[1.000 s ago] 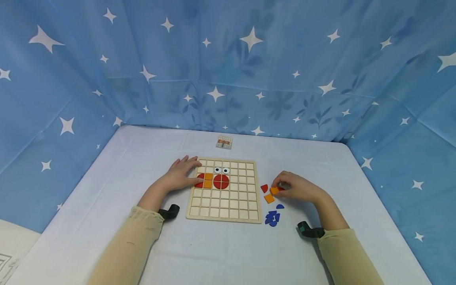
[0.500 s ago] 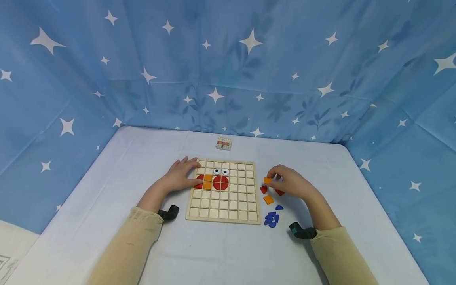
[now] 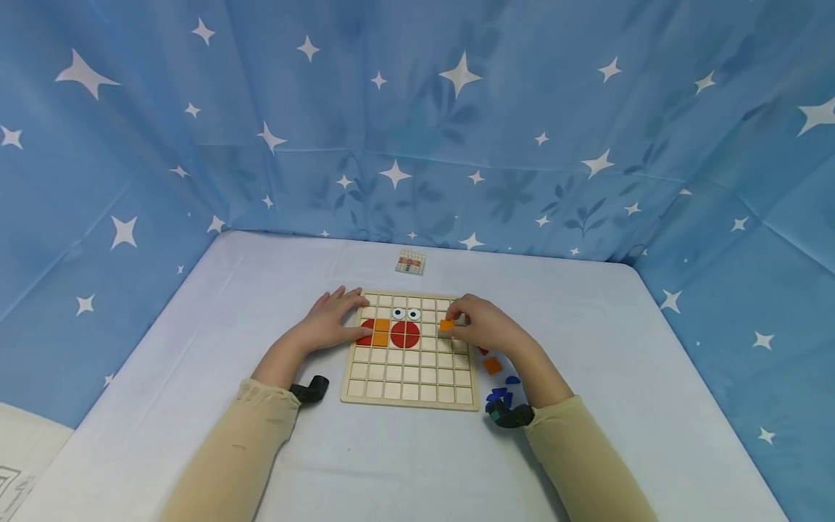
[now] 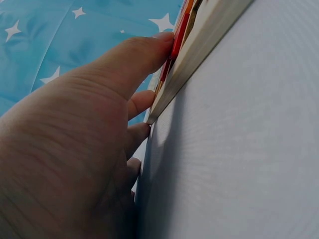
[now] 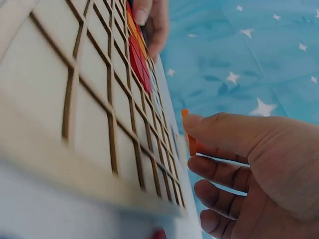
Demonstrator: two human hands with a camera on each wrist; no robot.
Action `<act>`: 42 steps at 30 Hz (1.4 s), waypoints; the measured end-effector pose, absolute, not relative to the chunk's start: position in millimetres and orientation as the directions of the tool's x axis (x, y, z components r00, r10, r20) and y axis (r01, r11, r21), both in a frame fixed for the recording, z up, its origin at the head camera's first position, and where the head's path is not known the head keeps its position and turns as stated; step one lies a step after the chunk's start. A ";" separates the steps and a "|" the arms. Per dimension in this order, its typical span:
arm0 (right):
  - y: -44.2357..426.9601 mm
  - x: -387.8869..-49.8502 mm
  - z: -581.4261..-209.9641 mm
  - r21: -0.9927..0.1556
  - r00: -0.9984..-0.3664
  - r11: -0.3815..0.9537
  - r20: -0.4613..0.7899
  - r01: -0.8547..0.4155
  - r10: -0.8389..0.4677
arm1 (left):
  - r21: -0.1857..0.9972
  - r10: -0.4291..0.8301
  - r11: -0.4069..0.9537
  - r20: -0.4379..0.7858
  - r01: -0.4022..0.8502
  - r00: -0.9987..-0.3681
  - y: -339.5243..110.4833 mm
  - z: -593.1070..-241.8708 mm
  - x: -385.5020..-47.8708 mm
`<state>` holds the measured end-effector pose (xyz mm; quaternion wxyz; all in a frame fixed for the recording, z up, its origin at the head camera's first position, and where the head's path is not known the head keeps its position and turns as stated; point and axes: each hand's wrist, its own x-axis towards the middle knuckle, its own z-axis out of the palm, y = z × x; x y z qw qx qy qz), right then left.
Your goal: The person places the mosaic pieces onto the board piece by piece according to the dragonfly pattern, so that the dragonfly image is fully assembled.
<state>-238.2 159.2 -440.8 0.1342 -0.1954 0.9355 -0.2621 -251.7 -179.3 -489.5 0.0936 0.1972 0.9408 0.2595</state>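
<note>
Head view: I see the right hand (image 3: 485, 322) over the upper right part of the gridded board (image 3: 411, 392); half a second ago it was beside the board, above the loose pieces.
Meaning: I judge the orange square tile (image 3: 446, 325) to be in transit, over the grid but not yet set into a cell.
Right grip: thumb and index finger pinch the tile, other fingers loosely bent; in the right wrist view it looks raised clear of the wood.
Left hand (image 3: 324, 322): unmoved, fingers spread at the left rim, gripping nothing; the thumb touches a red piece (image 4: 178, 40).
Board: pale wood, smooth rim, thin raised slats dividing square cells.
Seated shapes: a red disc (image 3: 405, 334) quartered by slats, an orange pair (image 3: 380, 333) of squares, and two round eyes (image 3: 406, 314), white with dark centres.
Loose shapes: one spare orange square (image 3: 492, 365) and blue curved pieces (image 3: 499, 394) on the white cloth (image 3: 404, 471), the blue ones partly hidden by the wrist camera (image 3: 512, 416).
Card: a small printed square card (image 3: 410, 262) lies beyond the board.
</note>
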 end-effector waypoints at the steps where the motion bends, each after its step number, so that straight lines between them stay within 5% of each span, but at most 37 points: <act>1: 155.0 -239.0 -441.8 -0.545 -0.887 0.785 -0.151 -0.294 -0.436 | 0.527 0.419 0.787 -0.074 0.322 -0.905 -179.3 -489.7 -251.9; 27: 121.5 -245.6 -456.3 -0.491 -0.879 0.800 -0.132 -0.344 -0.459 | 0.528 0.413 0.791 -0.088 0.309 -0.907 -179.0 -487.2 -251.1; 42: 168.0 -238.7 -438.1 -0.459 -0.911 0.848 -0.168 -0.265 -0.376 | 0.527 0.415 0.789 -0.080 0.315 -0.906 -178.2 -488.0 -251.1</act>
